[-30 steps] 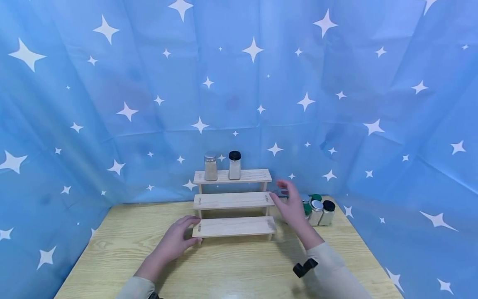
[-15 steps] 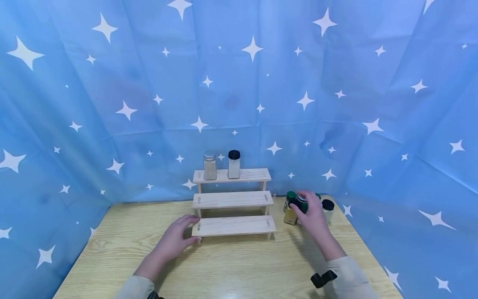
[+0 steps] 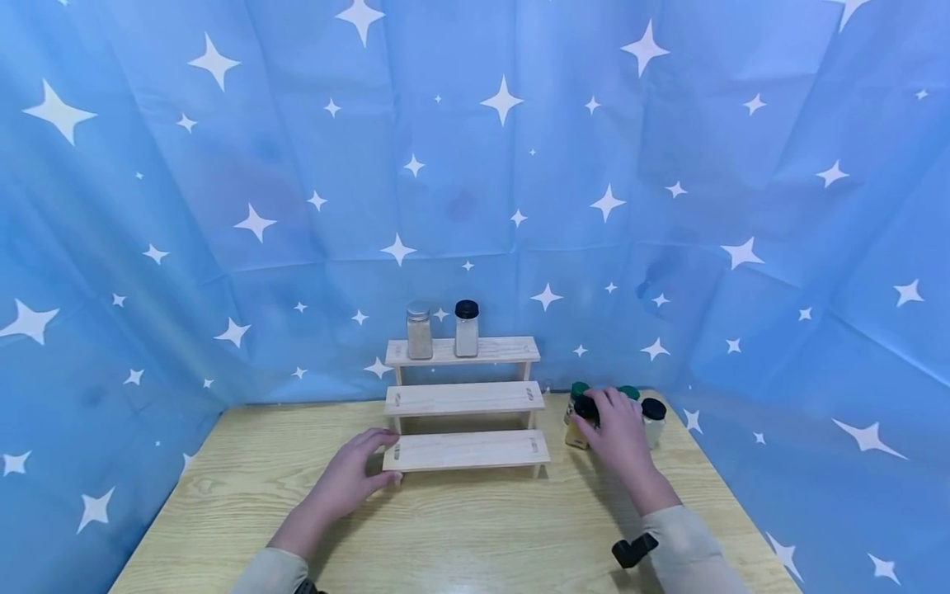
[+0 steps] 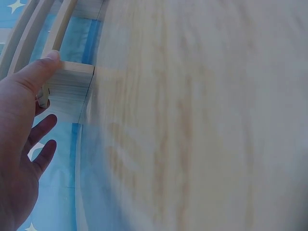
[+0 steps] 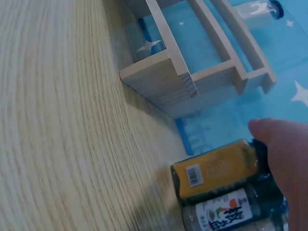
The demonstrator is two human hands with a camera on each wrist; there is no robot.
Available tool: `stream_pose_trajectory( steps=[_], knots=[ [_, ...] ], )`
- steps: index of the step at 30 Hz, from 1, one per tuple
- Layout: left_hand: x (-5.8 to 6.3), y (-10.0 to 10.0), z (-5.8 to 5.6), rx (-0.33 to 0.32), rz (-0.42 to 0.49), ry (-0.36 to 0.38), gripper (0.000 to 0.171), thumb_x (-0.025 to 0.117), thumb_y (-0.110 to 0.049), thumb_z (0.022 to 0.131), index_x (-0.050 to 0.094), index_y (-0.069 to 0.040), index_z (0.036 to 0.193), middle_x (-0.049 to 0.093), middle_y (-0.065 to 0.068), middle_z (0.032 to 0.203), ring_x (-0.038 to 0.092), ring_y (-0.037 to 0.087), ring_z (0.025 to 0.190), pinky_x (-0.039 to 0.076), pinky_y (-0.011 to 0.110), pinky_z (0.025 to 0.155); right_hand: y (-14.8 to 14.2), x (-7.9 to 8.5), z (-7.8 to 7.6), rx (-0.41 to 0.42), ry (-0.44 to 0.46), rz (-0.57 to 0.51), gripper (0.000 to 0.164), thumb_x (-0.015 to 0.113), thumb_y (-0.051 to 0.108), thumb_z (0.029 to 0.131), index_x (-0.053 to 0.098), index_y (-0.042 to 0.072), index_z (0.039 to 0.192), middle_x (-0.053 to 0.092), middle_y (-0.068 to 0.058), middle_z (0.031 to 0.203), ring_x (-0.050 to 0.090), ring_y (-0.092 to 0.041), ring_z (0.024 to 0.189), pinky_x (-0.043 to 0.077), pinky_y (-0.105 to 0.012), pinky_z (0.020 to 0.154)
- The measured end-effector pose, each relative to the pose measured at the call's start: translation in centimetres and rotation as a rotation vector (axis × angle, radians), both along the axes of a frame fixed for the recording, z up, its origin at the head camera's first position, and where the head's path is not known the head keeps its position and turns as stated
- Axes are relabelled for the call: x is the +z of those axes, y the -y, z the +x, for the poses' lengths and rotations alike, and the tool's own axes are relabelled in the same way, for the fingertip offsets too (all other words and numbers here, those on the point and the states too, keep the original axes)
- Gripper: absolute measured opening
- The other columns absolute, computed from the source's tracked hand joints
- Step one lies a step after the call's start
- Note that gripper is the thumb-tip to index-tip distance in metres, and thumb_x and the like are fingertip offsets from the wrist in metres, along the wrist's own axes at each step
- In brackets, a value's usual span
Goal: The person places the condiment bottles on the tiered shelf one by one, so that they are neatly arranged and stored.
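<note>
A three-step wooden display rack stands on the table. My left hand grips the left end of its lowest step, the thumb on the front edge; the left wrist view shows the thumb lying on the wood and other fingers free below. To the right of the rack, my right hand reaches over a cluster of spice jars. Its thumb and fingers are round the black cap of a yellow-labelled spice jar, which stands upright. Close beside that jar is another with a white label. The hand hides part of the cluster.
On the rack's top step are a silver-lidded jar and a black-capped jar. Green-capped jars and another black-capped jar stand around the right hand. A blue star-patterned curtain hangs behind the wooden table.
My right hand has moved from the rack's right side to the jars, then shifted slightly and closed round the black cap. The left hand has stayed on the rack.
</note>
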State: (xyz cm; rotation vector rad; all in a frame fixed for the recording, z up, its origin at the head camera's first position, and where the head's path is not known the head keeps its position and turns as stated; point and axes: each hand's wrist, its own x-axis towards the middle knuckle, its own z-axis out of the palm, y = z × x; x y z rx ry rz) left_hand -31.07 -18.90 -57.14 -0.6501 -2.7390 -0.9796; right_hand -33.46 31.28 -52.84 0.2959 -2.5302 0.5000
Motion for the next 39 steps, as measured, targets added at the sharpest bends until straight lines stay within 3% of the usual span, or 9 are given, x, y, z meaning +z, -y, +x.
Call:
stream_pose_trajectory(
  steps=[10,19,25,29,34,39],
  knots=[
    [0.0,-0.1,0.0,0.013,-0.009,0.007,0.067,0.092,-0.033,0.093,0.066,-0.015,0.151,0.063,0.005,0.155,0.056,0.035,0.147,0.045,0.059,0.125,-0.3,-0.3,-0.6,0.001,0.049,0.012,0.053,0.088,0.030,0.098,0.069,0.001,0.137,0.069,-0.025,0.136,0.057,-0.048,0.128,0.040,-0.073,0.112],
    [-0.1,-0.1,0.0,0.004,-0.008,0.014,0.067,0.093,-0.035,0.091,0.067,-0.016,0.150,0.063,0.004,0.155,0.056,0.034,0.147,0.044,0.058,0.125,-0.8,-0.8,-0.7,0.080,0.005,-0.139,0.047,0.093,0.021,0.093,0.074,0.002,0.132,0.073,-0.020,0.128,0.059,-0.043,0.120,0.042,-0.069,0.106],
    [0.0,-0.2,-0.1,0.010,-0.010,0.007,0.066,0.092,-0.034,0.092,0.067,-0.016,0.150,0.063,0.004,0.155,0.056,0.035,0.147,0.045,0.059,0.125,0.0,1.2,-0.5,0.124,-0.024,-0.340,0.044,0.088,0.017,0.098,0.073,0.003,0.137,0.070,-0.018,0.130,0.064,-0.042,0.121,0.055,-0.065,0.102],
    [0.1,-0.1,-0.1,0.013,-0.011,-0.001,0.066,0.093,-0.032,0.091,0.067,-0.015,0.150,0.064,0.004,0.154,0.056,0.035,0.146,0.046,0.058,0.124,0.8,3.0,-0.4,0.146,-0.001,-0.460,0.042,0.085,0.020,0.101,0.073,0.008,0.140,0.068,-0.012,0.133,0.068,-0.037,0.124,0.061,-0.057,0.104],
    [0.0,-0.1,-0.1,0.006,-0.013,-0.015,0.066,0.094,-0.031,0.090,0.068,-0.014,0.148,0.065,0.004,0.153,0.058,0.035,0.145,0.048,0.058,0.122,1.7,5.0,-0.7,0.169,0.045,-0.579,0.045,0.082,0.028,0.104,0.072,0.011,0.144,0.065,-0.008,0.134,0.068,-0.030,0.125,0.062,-0.042,0.107],
    [0.1,0.0,-0.1,0.003,-0.021,-0.002,0.067,0.094,-0.033,0.089,0.068,-0.015,0.148,0.065,0.001,0.152,0.058,0.033,0.145,0.047,0.057,0.124,2.5,7.0,-1.4,0.182,0.033,-0.646,0.047,0.082,0.032,0.103,0.072,0.012,0.145,0.064,-0.007,0.137,0.067,-0.029,0.126,0.059,-0.039,0.111]
  ],
)
